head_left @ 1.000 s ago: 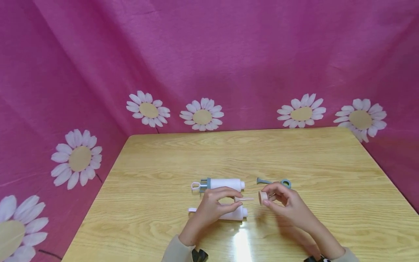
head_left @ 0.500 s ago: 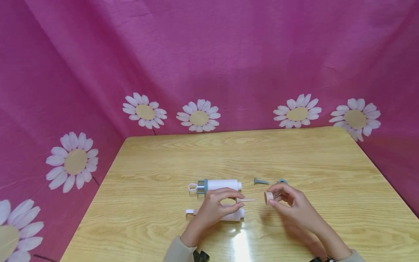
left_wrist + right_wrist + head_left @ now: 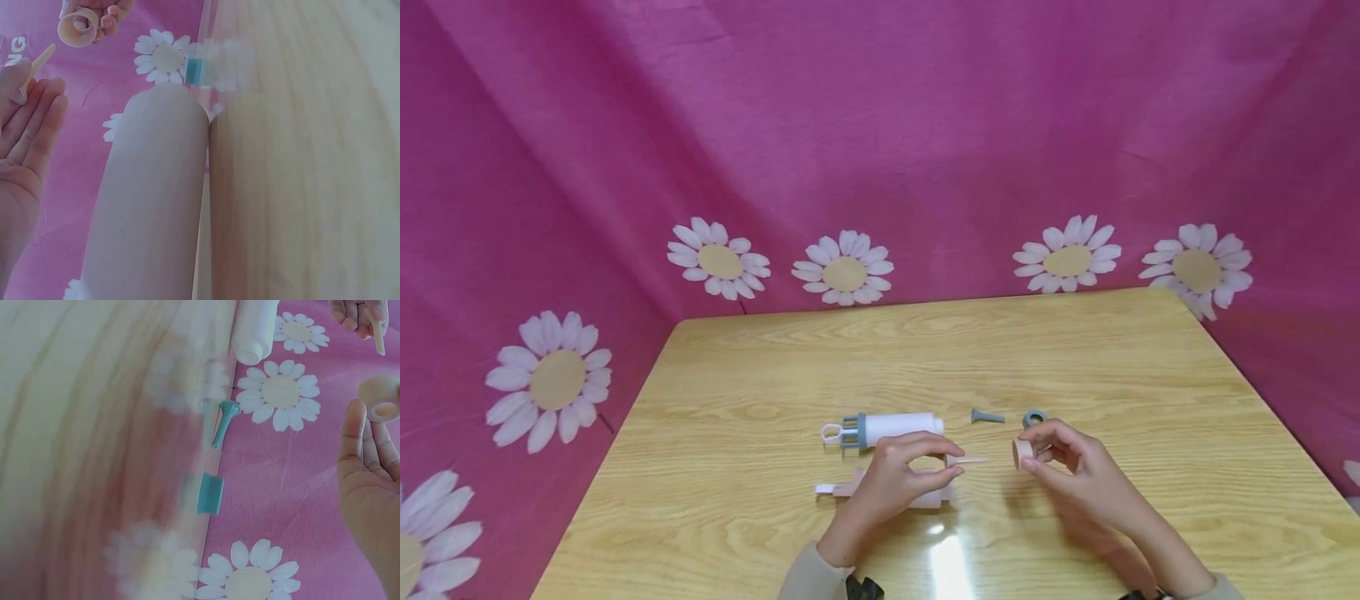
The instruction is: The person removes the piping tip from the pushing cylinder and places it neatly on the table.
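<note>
My left hand (image 3: 887, 475) pinches a small beige tapered nozzle (image 3: 973, 459) by its wide end, with the narrow tip pointing right. Facing that tip, a beige ring-shaped cap (image 3: 1022, 454) is held between the thumb and fingers of my right hand (image 3: 1082, 483). A gap separates the two parts, both raised above the table. In the left wrist view the cap (image 3: 64, 30) shows its round opening. Beneath my left hand lies a white syringe-like tube (image 3: 931, 500) with a pinkish end, partly hidden. Behind it lies a similar white tube (image 3: 898, 427) with a blue-grey collar and loop handle.
A blue-grey nozzle (image 3: 988, 416) and a blue-grey ring (image 3: 1035, 415) lie on the wooden table (image 3: 775, 367) behind my hands. A pink cloth (image 3: 925, 150) with white daisies hangs along the table's back and sides.
The head view has shifted slightly, so table items appear farther left. My right hand with the cap has moved right, widening the gap to the nozzle. My left hand keeps its grip.
</note>
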A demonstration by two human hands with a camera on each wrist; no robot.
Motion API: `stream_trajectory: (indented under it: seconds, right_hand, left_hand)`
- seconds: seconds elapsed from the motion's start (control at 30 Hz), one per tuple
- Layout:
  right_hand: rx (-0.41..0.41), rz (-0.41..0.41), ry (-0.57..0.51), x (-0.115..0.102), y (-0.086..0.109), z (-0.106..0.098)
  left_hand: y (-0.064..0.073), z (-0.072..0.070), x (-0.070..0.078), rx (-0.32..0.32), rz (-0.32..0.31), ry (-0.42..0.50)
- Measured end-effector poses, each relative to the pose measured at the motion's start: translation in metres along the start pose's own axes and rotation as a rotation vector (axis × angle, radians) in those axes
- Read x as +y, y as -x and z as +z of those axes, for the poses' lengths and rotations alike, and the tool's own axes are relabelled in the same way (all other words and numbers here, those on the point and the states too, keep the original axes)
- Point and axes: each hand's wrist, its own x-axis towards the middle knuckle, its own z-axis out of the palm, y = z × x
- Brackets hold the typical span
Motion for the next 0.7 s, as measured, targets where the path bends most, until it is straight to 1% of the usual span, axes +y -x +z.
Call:
stream_trajectory:
  seconds: [0.37, 0.7]
  right_hand:
    - [0.019, 0.042, 0.006, 0.004, 0.008, -0.011]
    - [0.042, 0.041, 0.023, 0.005, 0.013, -0.020]
  left_hand:
    - [-0.007, 0.012, 0.002, -0.009, 0.008, 0.018]
    - [-0.011, 0.021, 0.003, -0.018, -0.014, 0.024]
